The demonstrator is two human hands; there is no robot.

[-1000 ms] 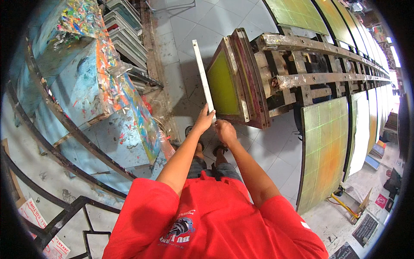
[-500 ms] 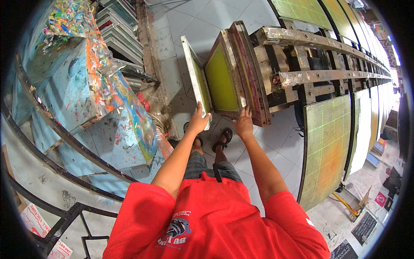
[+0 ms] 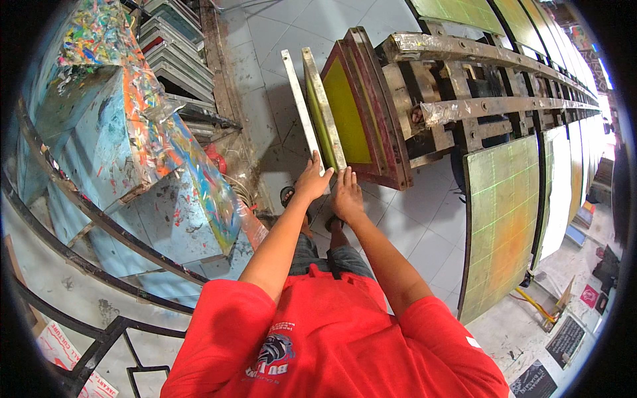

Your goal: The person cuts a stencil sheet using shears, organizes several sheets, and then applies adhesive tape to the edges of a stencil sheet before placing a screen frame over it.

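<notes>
My left hand (image 3: 313, 178) grips the near lower end of a pale, narrow-edged screen printing frame (image 3: 300, 99), which stands on edge. Just to its right, a second screen printing frame (image 3: 323, 109) with a metal rim and yellow-green mesh stands nearly parallel. The fingers of my right hand (image 3: 348, 195) are closed at the near end of this second frame; its thumb is hard to see. Farther right, a maroon wooden screen frame (image 3: 389, 126) with yellow mesh (image 3: 345, 113) leans against the end of the metal rack, apart from both hands.
A long metal rail rack (image 3: 478, 109) with green-gridded boards (image 3: 501, 222) runs off to the right. On the left are a paint-splattered light-blue stand (image 3: 149, 205), stacked frames (image 3: 176, 60) and a curved black railing (image 3: 93, 199). Grey tiles (image 3: 424, 219) cover the floor.
The second frame has swung left, away from the maroon frame and closer to the first. My right hand moved left with it. The left-hand frame now shows more edge-on.
</notes>
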